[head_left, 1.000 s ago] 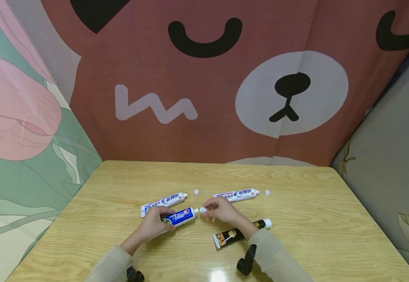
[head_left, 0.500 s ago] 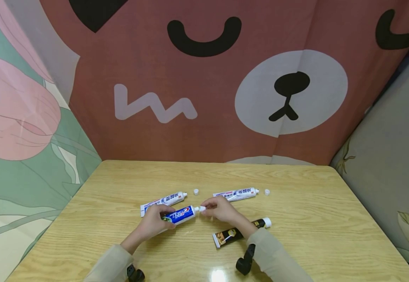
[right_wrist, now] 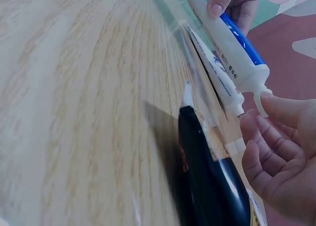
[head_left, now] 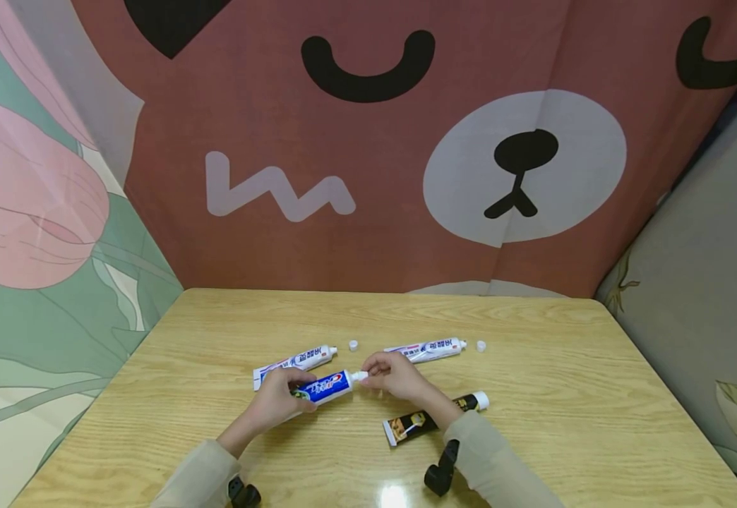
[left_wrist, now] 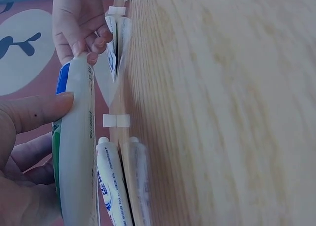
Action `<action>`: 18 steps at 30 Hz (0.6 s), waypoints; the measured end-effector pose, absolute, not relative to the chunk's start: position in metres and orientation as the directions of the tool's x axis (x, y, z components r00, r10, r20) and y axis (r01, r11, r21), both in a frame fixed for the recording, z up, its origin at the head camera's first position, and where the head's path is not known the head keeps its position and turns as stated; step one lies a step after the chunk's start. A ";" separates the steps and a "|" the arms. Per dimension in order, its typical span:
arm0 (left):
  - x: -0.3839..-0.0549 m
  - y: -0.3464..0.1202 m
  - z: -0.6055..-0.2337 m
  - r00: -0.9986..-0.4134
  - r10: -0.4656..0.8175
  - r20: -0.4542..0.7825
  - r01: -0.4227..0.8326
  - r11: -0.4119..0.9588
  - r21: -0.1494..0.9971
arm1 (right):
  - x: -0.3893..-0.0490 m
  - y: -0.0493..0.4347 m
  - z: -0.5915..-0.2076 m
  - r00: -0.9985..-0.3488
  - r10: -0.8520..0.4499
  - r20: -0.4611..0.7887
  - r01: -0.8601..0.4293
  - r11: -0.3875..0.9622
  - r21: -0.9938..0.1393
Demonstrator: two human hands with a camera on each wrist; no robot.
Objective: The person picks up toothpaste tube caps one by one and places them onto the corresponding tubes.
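My left hand (head_left: 279, 400) grips a blue and white toothpaste tube (head_left: 326, 387) round its body, holding it above the table with the nozzle end pointing right. At that end my right hand (head_left: 397, 376) pinches a small white cap (head_left: 363, 376) between thumb and forefinger, right at the nozzle. In the right wrist view the thumb presses the cap (right_wrist: 260, 103) in line with the tube's neck, other fingers loosely curled. Behind the left hand lies a white toothpaste tube (head_left: 305, 359), uncapped. A second white tube (head_left: 435, 348) lies behind the right hand, also uncapped.
Two loose white caps, a left cap (head_left: 353, 346) and a right cap (head_left: 481, 346), stand near the white tubes' nozzles. A black tube (head_left: 419, 425) with a white cap lies under the right forearm. The wooden table (head_left: 565, 423) ends at a bear-print curtain (head_left: 368, 247).
The white cap in my right hand has moved left onto the nozzle of the blue and white tube, closing the small gap between them. The left hand keeps its grip, almost still.
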State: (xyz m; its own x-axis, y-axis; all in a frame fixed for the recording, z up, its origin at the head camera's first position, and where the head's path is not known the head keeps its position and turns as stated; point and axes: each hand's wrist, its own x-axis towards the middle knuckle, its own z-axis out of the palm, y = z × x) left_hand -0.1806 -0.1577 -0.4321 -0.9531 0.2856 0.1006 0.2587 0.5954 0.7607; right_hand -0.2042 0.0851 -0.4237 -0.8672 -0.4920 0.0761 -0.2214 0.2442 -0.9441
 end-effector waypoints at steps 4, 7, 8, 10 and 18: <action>-0.180 -0.157 -0.431 -0.949 0.297 0.102 0.269 0.601 0.753 | -0.204 0.084 -0.424 -0.869 -0.490 0.065 -0.209 0.244 -0.947; -0.180 -0.156 -0.430 -0.947 0.301 0.110 0.279 0.605 0.746 | -0.204 0.084 -0.423 -0.872 -0.485 0.066 -0.211 0.251 -0.945; -0.180 -0.156 -0.430 -0.947 0.301 0.112 0.281 0.607 0.744 | -0.204 0.084 -0.423 -0.873 -0.484 0.064 -0.210 0.253 -0.944; -0.180 -0.155 -0.430 -0.946 0.301 0.118 0.286 0.608 0.741 | -0.206 0.084 -0.425 -0.874 -0.481 0.067 -0.213 0.256 -0.943; -0.179 -0.152 -0.428 -0.945 0.298 0.135 0.299 0.615 0.730 | -0.220 0.086 -0.449 -0.887 -0.458 0.063 -0.204 0.264 -0.943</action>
